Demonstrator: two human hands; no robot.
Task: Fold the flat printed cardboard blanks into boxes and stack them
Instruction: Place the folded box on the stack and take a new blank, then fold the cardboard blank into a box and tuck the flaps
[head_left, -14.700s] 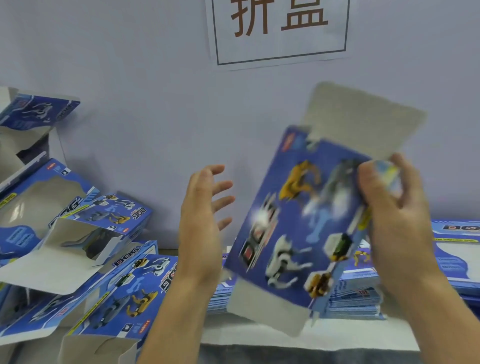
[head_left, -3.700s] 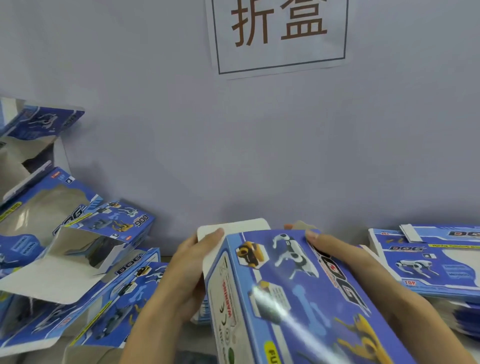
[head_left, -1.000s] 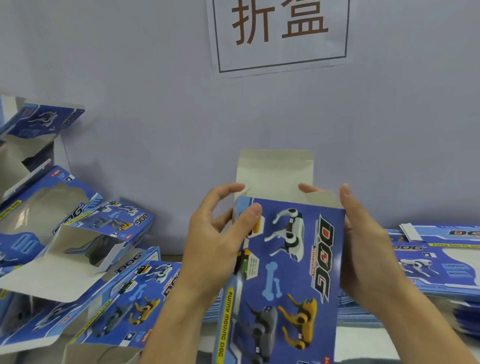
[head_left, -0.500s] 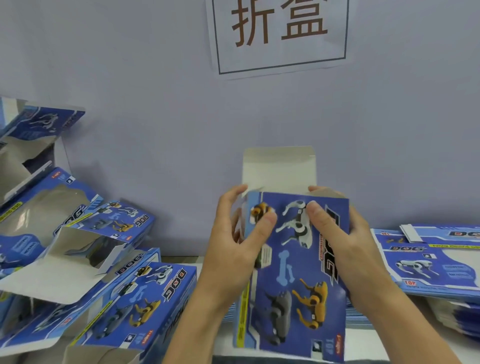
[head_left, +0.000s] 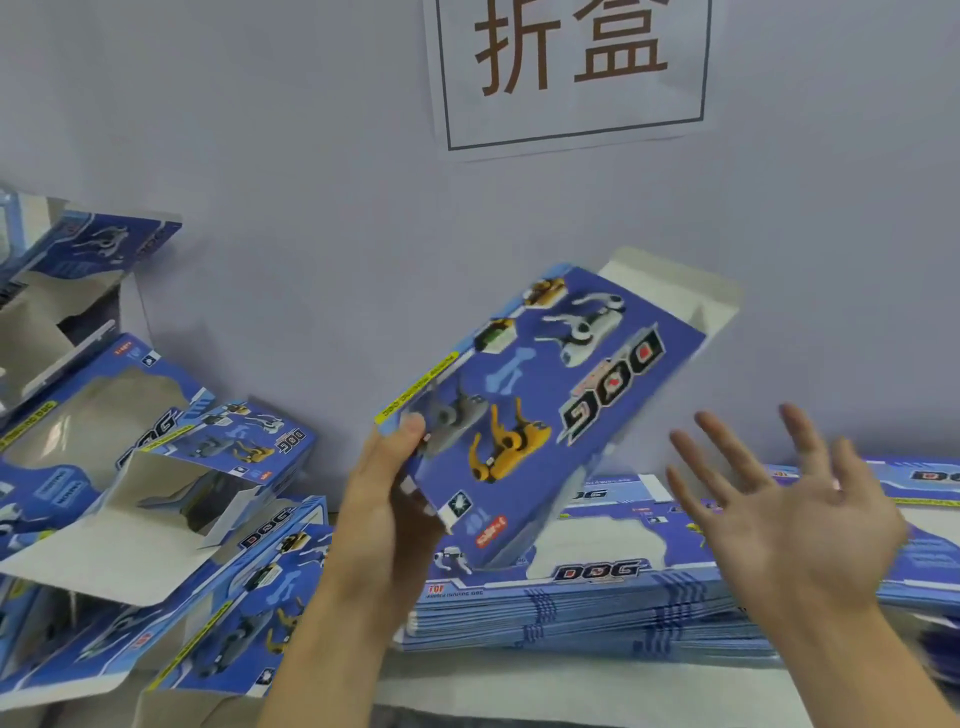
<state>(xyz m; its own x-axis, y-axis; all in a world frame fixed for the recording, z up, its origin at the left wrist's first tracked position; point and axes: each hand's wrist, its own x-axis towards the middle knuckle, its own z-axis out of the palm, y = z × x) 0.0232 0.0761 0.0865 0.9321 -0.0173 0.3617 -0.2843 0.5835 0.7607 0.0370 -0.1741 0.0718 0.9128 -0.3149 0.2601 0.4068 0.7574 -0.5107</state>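
A folded blue box (head_left: 540, 395) printed with toy dogs and the word DOG hangs tilted in the air, its white end flap pointing up to the right. My left hand (head_left: 384, 499) grips its lower left corner, thumb on the printed face. Spread and holding nothing, my right hand (head_left: 795, 514) floats to the right of the box, apart from it. Below both hands lies a stack of flat printed blanks (head_left: 613, 597). Several folded boxes (head_left: 171, 499) are piled at the left.
A pale wall (head_left: 311, 182) stands close behind, with a paper sign (head_left: 571, 73) stuck to it. More flat blanks (head_left: 924, 488) lie at the far right. A strip of white table top (head_left: 571, 686) shows along the bottom.
My right hand has let go of the box and pulled away to the right with its fingers spread. The left hand has tipped the box over to the left, flap now up right.
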